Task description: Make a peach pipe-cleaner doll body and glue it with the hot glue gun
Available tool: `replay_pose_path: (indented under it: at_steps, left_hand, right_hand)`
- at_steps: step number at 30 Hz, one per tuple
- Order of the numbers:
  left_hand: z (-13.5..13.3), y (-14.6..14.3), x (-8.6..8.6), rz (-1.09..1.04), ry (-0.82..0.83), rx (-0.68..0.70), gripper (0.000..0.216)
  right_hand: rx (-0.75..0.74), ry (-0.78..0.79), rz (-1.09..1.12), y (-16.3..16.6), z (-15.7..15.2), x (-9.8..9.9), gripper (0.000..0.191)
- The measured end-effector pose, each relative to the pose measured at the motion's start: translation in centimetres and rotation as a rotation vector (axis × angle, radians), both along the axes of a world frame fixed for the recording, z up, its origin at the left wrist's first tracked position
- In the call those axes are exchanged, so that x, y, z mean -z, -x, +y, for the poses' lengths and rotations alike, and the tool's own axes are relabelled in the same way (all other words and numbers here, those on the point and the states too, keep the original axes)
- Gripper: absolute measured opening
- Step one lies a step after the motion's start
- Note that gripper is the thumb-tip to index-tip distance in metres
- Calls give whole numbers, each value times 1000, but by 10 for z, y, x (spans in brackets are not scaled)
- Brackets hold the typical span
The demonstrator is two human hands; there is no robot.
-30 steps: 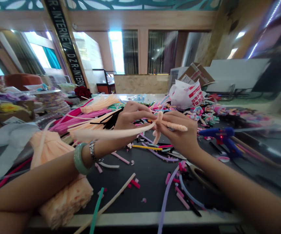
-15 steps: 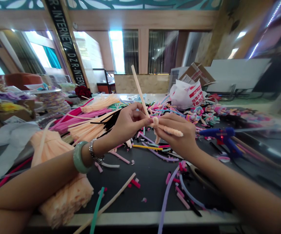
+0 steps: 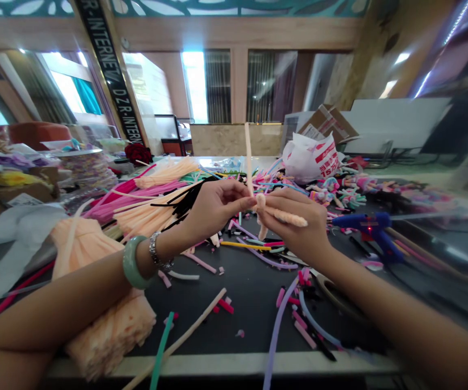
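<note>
The left hand (image 3: 218, 208) clamps its grip on an upright peach chenille stem (image 3: 249, 157), close against a coiled peach chenille piece (image 3: 286, 218) clamped in the right hand (image 3: 299, 230); firm, close pinches suit this wrapping best.

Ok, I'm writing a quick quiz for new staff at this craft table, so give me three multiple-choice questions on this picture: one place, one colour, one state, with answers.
1. Where is the glue gun?
A. Right of the right hand
B. Left of the left forearm
C. Under the left forearm

2. What colour is the bangle?
A. Red
B. Pale green
C. Black

3. How is the peach pipe cleaner positioned at the left hand?
A. Flat on the table
B. Coiled around the wrist
C. Upright above the fingers

Answers:
1. A: it sits on the table right of that hand.
2. B: the band on the left wrist shows pale green.
3. C: its free end rises above the fingers.
</note>
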State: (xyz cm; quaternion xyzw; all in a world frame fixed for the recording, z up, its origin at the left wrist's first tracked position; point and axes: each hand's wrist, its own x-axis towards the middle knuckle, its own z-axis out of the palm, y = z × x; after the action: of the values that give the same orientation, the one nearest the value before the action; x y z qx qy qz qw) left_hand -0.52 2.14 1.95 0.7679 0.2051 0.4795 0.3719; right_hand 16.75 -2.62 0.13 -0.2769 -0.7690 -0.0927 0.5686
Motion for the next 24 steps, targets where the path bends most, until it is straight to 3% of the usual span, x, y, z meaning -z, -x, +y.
replay_pose_path:
  at_steps: [9, 13, 24]
  left_hand:
    - [-4, -1, 2, -104, 8, -28, 31]
    - [-2, -1, 2, -40, -69, -34, 24]
    - [2, 1, 0, 61, -72, 13, 25]
  right_hand:
    - [1, -7, -7, 1, -1, 1, 14]
    - [-2, -1, 4, 2, -1, 2, 12]
    - [42, 13, 5, -1, -1, -2, 13]
